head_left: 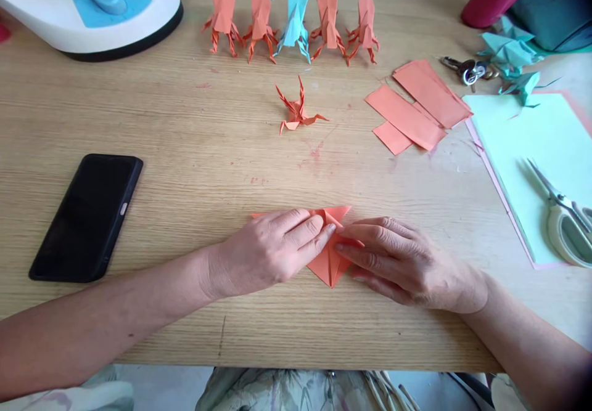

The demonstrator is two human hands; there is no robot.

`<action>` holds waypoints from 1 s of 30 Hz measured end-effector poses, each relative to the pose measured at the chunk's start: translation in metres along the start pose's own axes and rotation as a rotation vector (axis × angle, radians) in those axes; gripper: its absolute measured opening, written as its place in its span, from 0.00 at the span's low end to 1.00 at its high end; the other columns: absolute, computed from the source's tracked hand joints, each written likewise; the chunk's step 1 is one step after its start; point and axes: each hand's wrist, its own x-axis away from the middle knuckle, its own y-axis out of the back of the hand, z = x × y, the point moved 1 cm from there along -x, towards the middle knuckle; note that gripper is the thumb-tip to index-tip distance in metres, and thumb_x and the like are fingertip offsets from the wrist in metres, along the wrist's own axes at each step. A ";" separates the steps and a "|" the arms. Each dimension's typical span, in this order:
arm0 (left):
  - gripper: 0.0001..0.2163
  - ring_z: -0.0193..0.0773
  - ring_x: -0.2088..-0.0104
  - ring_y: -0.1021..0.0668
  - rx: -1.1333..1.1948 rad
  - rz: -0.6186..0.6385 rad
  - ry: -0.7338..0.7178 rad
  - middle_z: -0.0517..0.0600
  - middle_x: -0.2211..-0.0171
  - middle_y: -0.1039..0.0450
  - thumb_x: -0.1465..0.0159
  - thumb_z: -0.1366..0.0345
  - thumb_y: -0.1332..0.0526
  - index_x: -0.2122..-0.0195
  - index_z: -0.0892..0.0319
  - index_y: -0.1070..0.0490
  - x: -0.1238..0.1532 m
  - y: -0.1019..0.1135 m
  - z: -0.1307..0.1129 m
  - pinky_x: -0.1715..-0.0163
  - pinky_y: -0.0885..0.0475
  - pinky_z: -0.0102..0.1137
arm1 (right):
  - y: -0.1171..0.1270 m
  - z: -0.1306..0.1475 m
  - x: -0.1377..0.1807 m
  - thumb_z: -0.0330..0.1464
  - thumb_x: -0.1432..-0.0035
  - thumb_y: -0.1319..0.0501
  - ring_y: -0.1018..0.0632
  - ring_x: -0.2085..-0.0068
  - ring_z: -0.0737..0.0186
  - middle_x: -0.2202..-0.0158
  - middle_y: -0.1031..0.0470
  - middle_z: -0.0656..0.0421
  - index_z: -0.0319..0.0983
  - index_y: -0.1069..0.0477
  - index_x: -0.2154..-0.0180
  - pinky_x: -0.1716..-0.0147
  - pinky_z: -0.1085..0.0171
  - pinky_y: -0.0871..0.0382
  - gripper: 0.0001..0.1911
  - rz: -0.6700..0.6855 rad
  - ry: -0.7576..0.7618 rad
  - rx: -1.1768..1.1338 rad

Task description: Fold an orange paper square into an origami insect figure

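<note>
A partly folded sheet of orange origami paper (331,270) lies flat on the wooden table in front of me, a point facing my body and creases down its middle. From the left, my left hand (272,248) presses its closed fingers onto the paper near the upper centre. My right hand (400,260) has its fingertips on the paper's right side, gripping a flap there. Both hands cover much of the sheet. Farther up the table sits a small orange folded piece with thin twisted limbs (298,112).
Several orange paper figures (223,10) and a light blue one (296,13) stand at the back. Orange paper strips (407,118), keys (472,72), teal folded figures (509,47), light green sheets (513,170) and scissors (568,226) are on the right. A phone (86,217) and white appliance (152,23) are left.
</note>
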 end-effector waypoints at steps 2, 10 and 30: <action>0.13 0.40 0.54 0.18 -0.002 0.000 -0.003 0.56 0.48 0.21 0.30 0.76 0.43 0.45 0.68 0.27 0.001 0.000 0.000 0.56 0.18 0.34 | 0.000 -0.001 0.001 0.30 0.35 0.38 0.22 0.50 0.50 0.46 0.26 0.44 0.31 0.28 0.44 0.53 0.52 0.23 0.19 0.003 0.000 -0.006; 0.15 0.42 0.50 0.18 0.020 0.036 -0.042 0.57 0.43 0.24 0.31 0.77 0.42 0.44 0.66 0.27 0.002 0.001 0.000 0.53 0.18 0.33 | -0.001 -0.002 0.003 0.30 0.35 0.37 0.23 0.49 0.50 0.44 0.27 0.45 0.33 0.29 0.44 0.52 0.51 0.23 0.19 0.015 0.009 0.014; 0.15 0.38 0.53 0.18 -0.065 0.019 -0.026 0.54 0.40 0.26 0.30 0.77 0.43 0.44 0.64 0.27 0.002 -0.001 -0.003 0.60 0.18 0.29 | 0.005 0.013 0.005 0.24 0.30 0.46 0.22 0.51 0.54 0.47 0.21 0.52 0.35 0.26 0.48 0.52 0.52 0.28 0.15 0.077 0.169 0.208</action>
